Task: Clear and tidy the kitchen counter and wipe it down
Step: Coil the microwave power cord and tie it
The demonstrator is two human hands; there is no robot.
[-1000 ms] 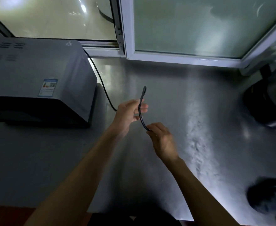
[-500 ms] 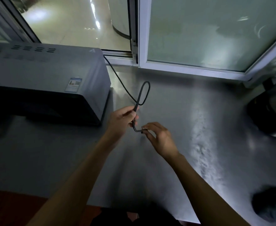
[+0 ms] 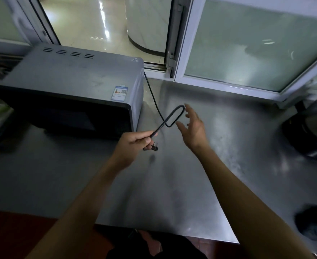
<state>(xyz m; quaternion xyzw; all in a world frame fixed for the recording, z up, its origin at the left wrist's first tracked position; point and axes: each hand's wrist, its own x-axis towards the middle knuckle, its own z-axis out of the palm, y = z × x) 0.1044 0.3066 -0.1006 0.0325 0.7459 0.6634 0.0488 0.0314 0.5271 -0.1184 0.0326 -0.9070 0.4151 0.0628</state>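
I am watching the left hand [image 3: 133,142] gripping the black power cord [image 3: 155,99] near its end, fingers curled round it above the steel surface [image 3: 228,174]. The plug [image 3: 151,147] is poking out just below that fist, dark and stubby; its prongs are too blurred for me to count. From the left hand the cord is rising up and to the right, doubling back into a narrow loop [image 3: 174,116] with a rounded tip, then crossing over itself and running away to the rear corner of the microwave [image 3: 69,90], which is sitting on the surface to the left of both hands. The cord is looking thin, matte and stiff enough to keep the loop's shape in the air.

The right hand [image 3: 193,128] is hovering just to the right of the loop, fingers spread and relaxed, palm turned toward the cord, gripping nothing. Its fingertips are lying close beside the loop's tip, and I cannot tell whether they are touching it.

Beyond the hands, a white-framed window [image 3: 247,43] is running along the back of the surface. Far off to the right of the right hand, a dark appliance [image 3: 307,131] is standing at the edge of view.
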